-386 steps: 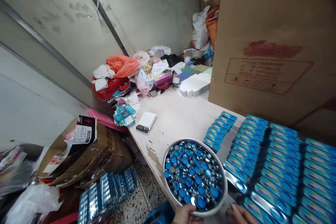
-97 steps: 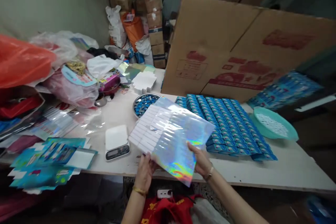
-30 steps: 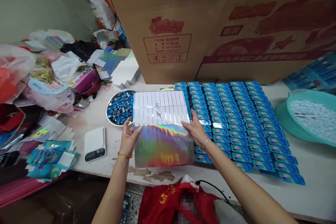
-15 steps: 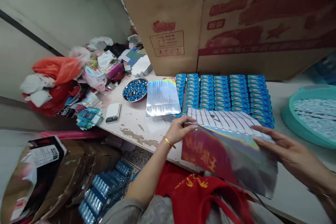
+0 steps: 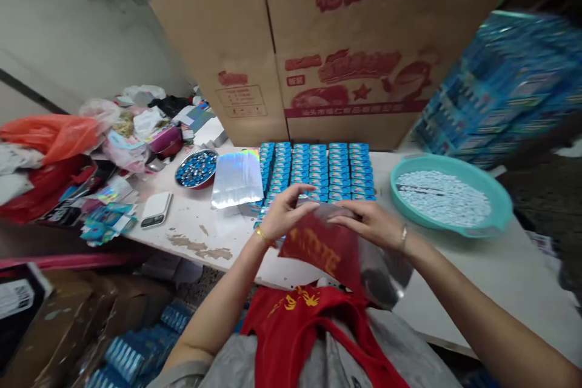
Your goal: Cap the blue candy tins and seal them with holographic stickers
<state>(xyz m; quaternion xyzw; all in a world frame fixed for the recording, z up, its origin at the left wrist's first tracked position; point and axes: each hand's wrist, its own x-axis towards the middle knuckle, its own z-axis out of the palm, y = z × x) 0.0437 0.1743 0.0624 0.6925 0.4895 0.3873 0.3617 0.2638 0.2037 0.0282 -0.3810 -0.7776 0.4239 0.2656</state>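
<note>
A mirror-like silver foil sheet (image 5: 348, 254) hangs in front of my body, reflecting my red apron. My left hand (image 5: 284, 215) is closed on its upper left edge, thumb and fingers pinching it. At the upper right edge my right hand (image 5: 373, 222) also grips the foil, fingers bent over the top. Just beyond the hands stand rows of small blue boxes (image 5: 318, 173), partly hidden by my fingers. A second silver foil sheet (image 5: 239, 179) lies flat on the left end of those rows.
Left on the white table (image 5: 195, 224) are a metal bowl (image 5: 208, 183) of small blue-and-silver pieces and a white scale (image 5: 156, 209). A turquoise basin (image 5: 502, 212) of white pieces is at right. A large carton (image 5: 318, 30) stands behind; wrapped blue packs (image 5: 509, 85) are stacked beyond.
The two hands have come closer together, and the foil between them now bends more. The white striped face seen behind its top edge no longer shows. My view has turned right.
</note>
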